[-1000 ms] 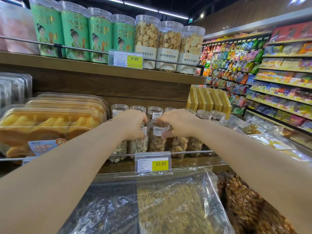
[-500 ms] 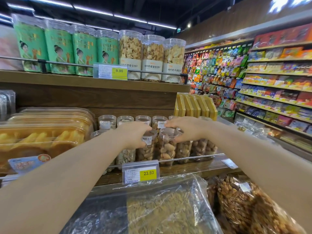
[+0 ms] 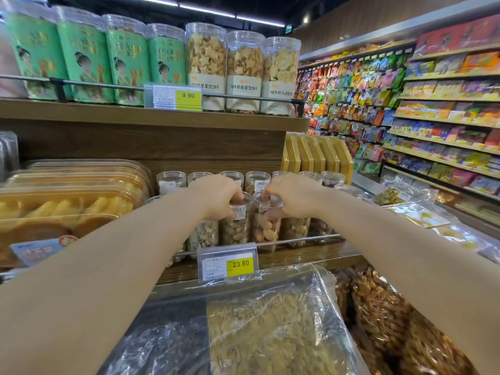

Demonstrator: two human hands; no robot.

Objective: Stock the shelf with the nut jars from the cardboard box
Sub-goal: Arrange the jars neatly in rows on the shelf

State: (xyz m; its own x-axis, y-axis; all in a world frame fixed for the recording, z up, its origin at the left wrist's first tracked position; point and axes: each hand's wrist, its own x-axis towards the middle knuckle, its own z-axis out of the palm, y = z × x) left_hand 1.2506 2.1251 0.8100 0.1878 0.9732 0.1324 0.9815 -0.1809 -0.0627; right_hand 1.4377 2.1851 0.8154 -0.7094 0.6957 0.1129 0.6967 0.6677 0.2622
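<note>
Well along, by the look of the shelf [image 3: 311,257]: a back row of nut jars [image 3: 171,181] standing above and behind the 23.80 price tag [image 3: 228,262], with a front row filling in just above that tag, behind the metal rail [image 3: 297,239].

Left hand [image 3: 216,197] curled down over the lid of the left jar [image 3: 238,226], straight above the tag. Right hand [image 3: 293,197] gripping the lid of the right jar [image 3: 266,226] the same way, above the tag and a touch to its right. The two jars side by side in the front row, touching or very nearly; hard to say which. Bases hidden behind the tag and the rail, so no telling whether set down or a shade off the board.

No cardboard box in view, hence no count of what remains. Probably left to do: letting go of these two, then fetching more. Possibly some room in the front row up and left of the tag, though much hidden by the forearm.

Both gripped jars upright, long axis vertical, lids uppermost under the palms. White label of the left jar turned outward, over the tag; the right jar's label not made out.
</note>
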